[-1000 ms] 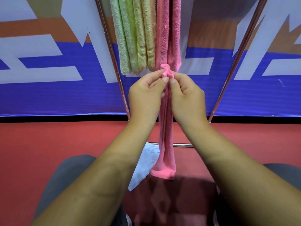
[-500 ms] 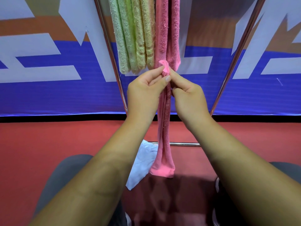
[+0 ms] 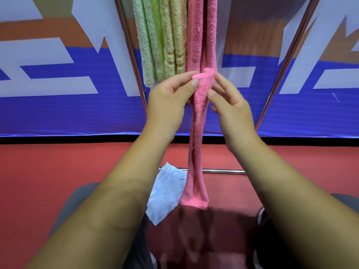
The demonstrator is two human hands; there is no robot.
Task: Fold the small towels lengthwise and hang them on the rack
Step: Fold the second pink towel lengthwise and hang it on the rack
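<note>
At 6 o'clock a pale cloth [image 3: 167,193] lies on the red floor [image 3: 58,171]. At centre, I see the left hand [image 3: 167,101] and right hand [image 3: 231,105], each grip pinching the top of the narrow pink towel [image 3: 197,133], which hangs straight down. At 12 o'clock, green towels [image 3: 159,39] hang on the rack [image 3: 133,61].

Backdrop: banner [image 3: 58,113] in blue, orange and white blocks | Base: black strip [image 3: 58,139] along banner's lower edge | Ground: red floor [image 3: 48,171], shadowed near foreground | Lower right: dark shoe [image 3: 261,216], pale edge
</note>
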